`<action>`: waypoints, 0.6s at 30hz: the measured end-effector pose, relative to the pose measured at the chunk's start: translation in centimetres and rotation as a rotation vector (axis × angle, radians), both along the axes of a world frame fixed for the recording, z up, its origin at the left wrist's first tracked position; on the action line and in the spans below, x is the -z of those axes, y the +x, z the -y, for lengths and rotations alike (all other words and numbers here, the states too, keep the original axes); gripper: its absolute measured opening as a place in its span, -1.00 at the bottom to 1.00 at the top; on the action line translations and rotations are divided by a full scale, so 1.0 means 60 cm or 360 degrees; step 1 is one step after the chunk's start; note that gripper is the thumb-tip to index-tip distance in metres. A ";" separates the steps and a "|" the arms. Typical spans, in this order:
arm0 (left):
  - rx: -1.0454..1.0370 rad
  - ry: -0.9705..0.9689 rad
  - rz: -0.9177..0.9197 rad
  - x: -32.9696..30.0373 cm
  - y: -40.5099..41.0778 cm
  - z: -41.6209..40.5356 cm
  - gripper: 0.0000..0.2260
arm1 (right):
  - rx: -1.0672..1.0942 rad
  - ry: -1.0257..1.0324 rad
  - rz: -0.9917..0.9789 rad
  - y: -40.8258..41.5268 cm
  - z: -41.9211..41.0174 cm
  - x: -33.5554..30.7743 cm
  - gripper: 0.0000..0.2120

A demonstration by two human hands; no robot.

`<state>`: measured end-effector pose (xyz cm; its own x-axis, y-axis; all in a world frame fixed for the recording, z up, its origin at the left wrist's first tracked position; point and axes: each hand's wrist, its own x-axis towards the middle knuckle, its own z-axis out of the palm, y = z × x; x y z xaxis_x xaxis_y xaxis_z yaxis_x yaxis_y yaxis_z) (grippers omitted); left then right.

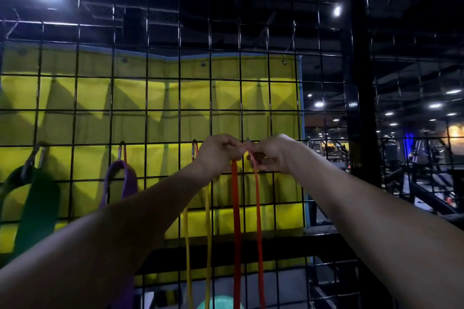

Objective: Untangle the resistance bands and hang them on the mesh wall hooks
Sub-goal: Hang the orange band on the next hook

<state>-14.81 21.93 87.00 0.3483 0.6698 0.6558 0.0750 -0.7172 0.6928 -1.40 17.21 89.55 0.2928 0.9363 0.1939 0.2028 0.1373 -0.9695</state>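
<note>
Against mesh wall [288, 98], left hand [218, 150] and right hand [272, 152] pinch orange band [236, 208] (top loop).

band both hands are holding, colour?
Orange band, clearest in the head view.

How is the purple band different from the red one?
The purple band is wide; the red band is thin. Purple hangs untouched from a clip on the mesh wall; red is pinched at its top by the left hand and right hand. Both droop as long loops.
</note>
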 end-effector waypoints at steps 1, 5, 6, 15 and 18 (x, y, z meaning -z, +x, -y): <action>0.0008 -0.0003 0.0007 -0.001 0.001 0.001 -0.94 | -0.0004 -0.0008 0.0025 0.000 0.001 -0.002 -0.77; 0.0017 -0.0037 0.0057 -0.001 0.002 0.003 -0.95 | 0.0040 0.0034 0.0133 -0.002 -0.006 -0.004 -0.78; 0.0021 -0.0049 0.0068 -0.001 0.003 0.003 -0.96 | 0.0052 0.0054 0.0142 -0.002 -0.010 -0.004 -0.80; 0.0003 -0.0018 0.0112 -0.001 0.005 0.006 -0.97 | 0.0201 0.0121 0.0485 -0.002 -0.022 -0.010 -0.76; -0.0035 0.0002 0.0117 -0.008 0.010 0.006 -0.96 | 0.0186 0.0127 0.0484 0.002 -0.019 -0.012 -0.78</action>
